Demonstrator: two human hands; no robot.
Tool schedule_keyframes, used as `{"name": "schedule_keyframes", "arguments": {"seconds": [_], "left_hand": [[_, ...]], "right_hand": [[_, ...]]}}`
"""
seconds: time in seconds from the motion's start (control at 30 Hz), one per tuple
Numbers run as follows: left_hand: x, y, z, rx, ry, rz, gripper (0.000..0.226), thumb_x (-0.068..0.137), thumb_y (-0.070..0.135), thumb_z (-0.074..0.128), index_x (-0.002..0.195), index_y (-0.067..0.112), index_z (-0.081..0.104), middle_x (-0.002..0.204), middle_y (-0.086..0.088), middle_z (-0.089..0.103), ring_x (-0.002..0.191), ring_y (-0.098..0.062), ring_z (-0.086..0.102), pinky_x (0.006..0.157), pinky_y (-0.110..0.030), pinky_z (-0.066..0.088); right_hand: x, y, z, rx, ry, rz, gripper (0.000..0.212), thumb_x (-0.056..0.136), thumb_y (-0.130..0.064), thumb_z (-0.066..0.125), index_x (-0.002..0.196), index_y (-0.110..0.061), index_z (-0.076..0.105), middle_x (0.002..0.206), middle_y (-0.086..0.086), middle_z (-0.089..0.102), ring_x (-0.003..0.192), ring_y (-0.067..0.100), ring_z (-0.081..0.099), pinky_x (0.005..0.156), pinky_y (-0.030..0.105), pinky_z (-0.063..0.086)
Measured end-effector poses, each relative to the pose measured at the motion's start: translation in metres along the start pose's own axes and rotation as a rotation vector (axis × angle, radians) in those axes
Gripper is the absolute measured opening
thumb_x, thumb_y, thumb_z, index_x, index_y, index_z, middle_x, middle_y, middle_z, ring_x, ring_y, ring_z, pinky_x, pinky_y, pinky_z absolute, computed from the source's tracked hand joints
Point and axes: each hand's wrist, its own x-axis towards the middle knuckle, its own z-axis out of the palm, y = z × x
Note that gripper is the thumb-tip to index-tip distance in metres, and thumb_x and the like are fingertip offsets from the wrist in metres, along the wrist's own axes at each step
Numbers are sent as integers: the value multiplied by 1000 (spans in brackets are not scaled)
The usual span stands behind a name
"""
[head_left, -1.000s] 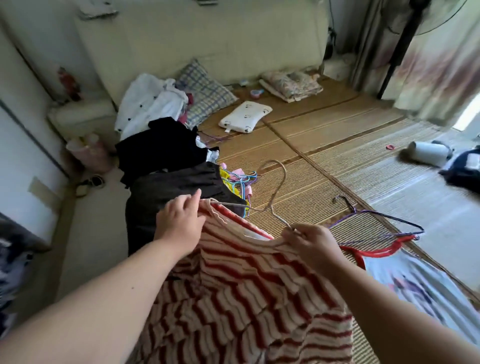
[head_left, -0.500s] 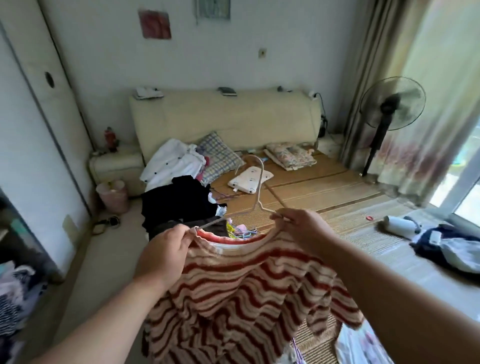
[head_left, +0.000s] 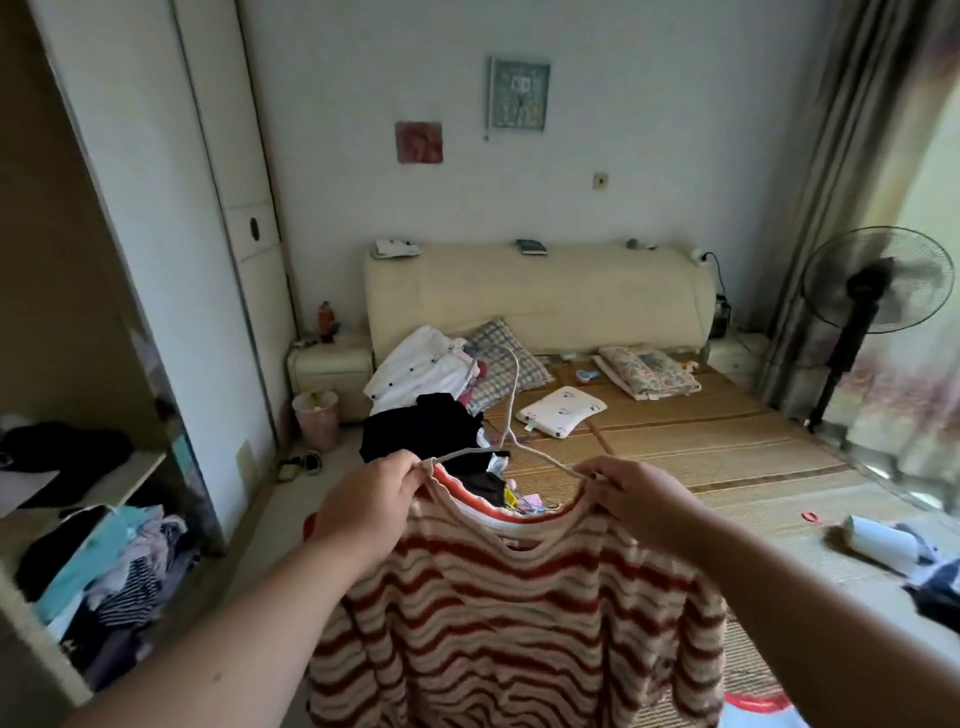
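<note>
A red-and-cream striped sweater (head_left: 498, 618) hangs on a pale wire hanger (head_left: 511, 400), held up in front of me over the bed. My left hand (head_left: 369, 499) grips the sweater's left shoulder and the hanger's arm there. At the other shoulder my right hand (head_left: 639, 493) pinches sweater and hanger together. The hanger's hook stands upright between my hands. The sweater's lower part runs out of the frame.
A bed with a straw mat (head_left: 701, 441) holds a pile of black and white clothes (head_left: 426, 410), pillows and loose coloured hangers (head_left: 524, 501). An open wardrobe (head_left: 78, 364) with folded clothes stands at the left. A standing fan (head_left: 872, 291) and curtains are at the right.
Both hands have lifted the sweater on its hanger from the bed up to chest height. My view has tilted up from the mat to the wall and the wardrobe.
</note>
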Motion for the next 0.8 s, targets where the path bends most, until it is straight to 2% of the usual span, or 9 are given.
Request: {"name": "schedule_keyframes", "arguments": {"seconds": [0.07,0.17,0.23,0.33,0.43,0.5,0.63,0.7,0.8], "left_hand": [[-4,-10,-13,-45,-17,-8,19,96,45,43,93,32,57,72,6,64,72,-10,59,58,-21,40],[-11,-34,-33,-106,-47,-6,16,96,42,45,99,34,59,76,5,66,77,-12,61,73,-32,49],[-12,-55,-46,-138,-45,-11,16,96,42,45,99,35,59,85,10,66,83,-11,61,78,-33,49],[-11,-94,-67,-138,-10,-6,17,97,39,44,99,33,60,90,14,64,88,-11,59,77,-31,46],[-3,-140,-95,-135,33,-18,19,97,38,44,102,31,61,92,13,63,88,-13,57,77,-31,46],[4,-184,-118,-108,36,-20,20,98,36,43,102,32,62,94,9,65,89,-16,59,78,-32,47],[22,-283,-177,-124,41,-52,21,98,35,43,104,34,63,97,9,66,92,-14,59,74,-28,43],[31,-325,-207,-122,24,-53,19,98,34,44,94,40,62,91,15,63,89,-11,58,71,-27,41],[52,-373,-243,-80,-3,-61,19,98,35,44,88,43,58,91,14,64,88,-11,58,74,-29,43]], "right_hand": [[-5,-10,0,-12,15,-5,16,94,-32,50,95,-29,66,83,-7,66,77,16,60,62,26,45],[-6,-33,4,-28,71,-32,16,94,-29,50,88,-26,64,75,-10,63,71,14,58,63,26,45],[-1,-50,10,-29,88,-32,16,93,-30,49,86,-27,64,75,-9,64,70,11,58,61,25,46],[14,-87,31,-20,97,-40,17,93,-30,50,86,-25,65,80,-6,66,75,15,59,66,28,47],[32,-136,63,1,127,-70,20,94,-32,50,87,-21,65,81,-3,66,73,13,57,61,19,43],[47,-178,93,52,161,-84,19,94,-30,50,84,-24,65,78,-10,64,71,7,56,55,12,38],[85,-269,159,142,188,-100,20,94,-27,49,82,-30,64,75,-18,60,71,-1,53,60,16,38],[103,-310,187,168,183,-107,19,93,-26,49,86,-29,66,76,-18,60,72,-1,52,61,14,38],[125,-354,222,218,228,-97,20,91,-26,52,75,-35,62,71,-20,60,68,-6,52,56,8,34]]}}
